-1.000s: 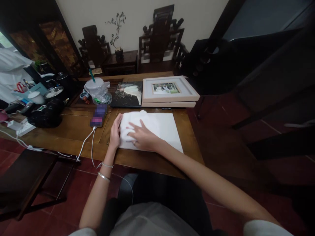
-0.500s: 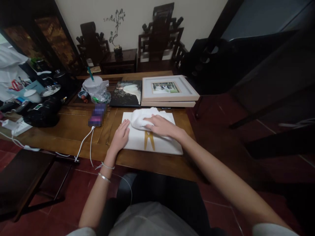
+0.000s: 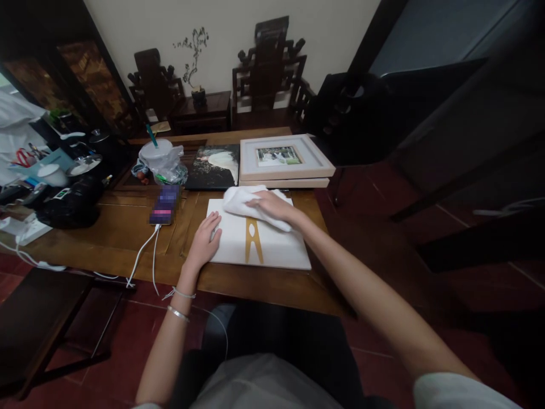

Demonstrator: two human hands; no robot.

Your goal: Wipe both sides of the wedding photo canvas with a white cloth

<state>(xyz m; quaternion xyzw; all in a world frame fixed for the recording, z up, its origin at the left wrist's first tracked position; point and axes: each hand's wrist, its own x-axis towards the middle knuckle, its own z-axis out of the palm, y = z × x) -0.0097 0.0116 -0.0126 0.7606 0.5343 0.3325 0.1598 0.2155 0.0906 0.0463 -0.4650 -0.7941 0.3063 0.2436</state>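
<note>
Phone (image 3: pixel 165 204) lay on the wooden table (image 3: pixel 114 230), left of the work; the left hand (image 3: pixel 206 241), open with fingers extended, rested on the left margin of the white board (image 3: pixel 230 241), probably to steady it; the board lay flat near the table's front edge, presumably within easy reach, its pale face bearing a gold A-shaped mark (image 3: pixel 249 248); the white cloth (image 3: pixel 234 200), soft and rumpled, covered its far part; the right hand (image 3: pixel 272 205) pressed on the cloth, though whether its fingers gripped could not be told.
</note>
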